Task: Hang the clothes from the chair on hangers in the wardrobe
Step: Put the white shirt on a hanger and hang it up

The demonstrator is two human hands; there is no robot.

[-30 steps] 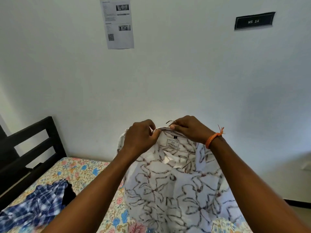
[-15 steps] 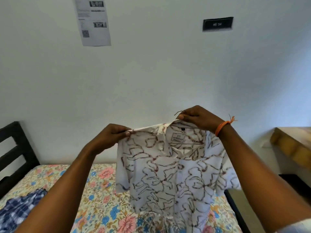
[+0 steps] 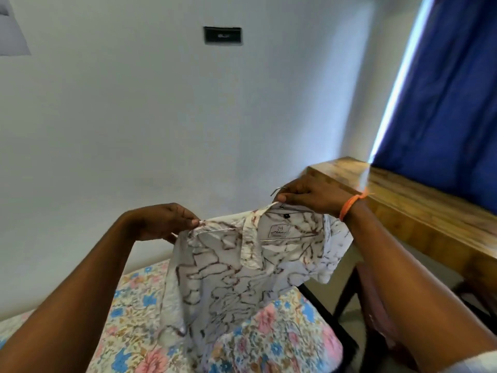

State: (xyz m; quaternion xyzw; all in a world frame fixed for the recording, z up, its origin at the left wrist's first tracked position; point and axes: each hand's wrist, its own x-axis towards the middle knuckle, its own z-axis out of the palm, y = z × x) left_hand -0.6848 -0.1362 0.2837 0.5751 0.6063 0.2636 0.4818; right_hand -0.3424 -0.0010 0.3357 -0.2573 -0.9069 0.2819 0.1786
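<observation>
**Shirt held up on its hanger above the bed**

At the far left a sheet of paper (image 3: 10, 30) is fixed to the wall, and a small dark plate (image 3: 222, 35) is mounted further along. Below, the flowered bedspread (image 3: 134, 319) fills the lower left.

The left hand (image 3: 161, 223) is raised over the bed, and the shirt's shoulder seam is pinched between its thumb and fingertips. The white patterned shirt (image 3: 236, 270) is hung from there across to the right hand (image 3: 309, 196), with its hem draped on the bedspread. A thin wire hanger (image 3: 282, 238) is seen inside the collar; its hook (image 3: 277, 190) is pinched by the curled fingers of the right hand, on whose wrist an orange band (image 3: 349, 205) is worn.

The right-hand shoulder of the shirt looks bunched, so it is judged only partly seated; if the left pinch were released too soon, that side could slide off the wire and the shirt drop onto the bed. The trailing hem could also be snagged on the dark bed frame (image 3: 325, 313) when the shirt is carried off.

To the right, a wooden table (image 3: 430, 211) edge lies close beside the right forearm, and a blue curtain (image 3: 443, 90) is hung behind it. Open room is left mainly upward and toward the bare wall; the wardrobe is not in view.
</observation>
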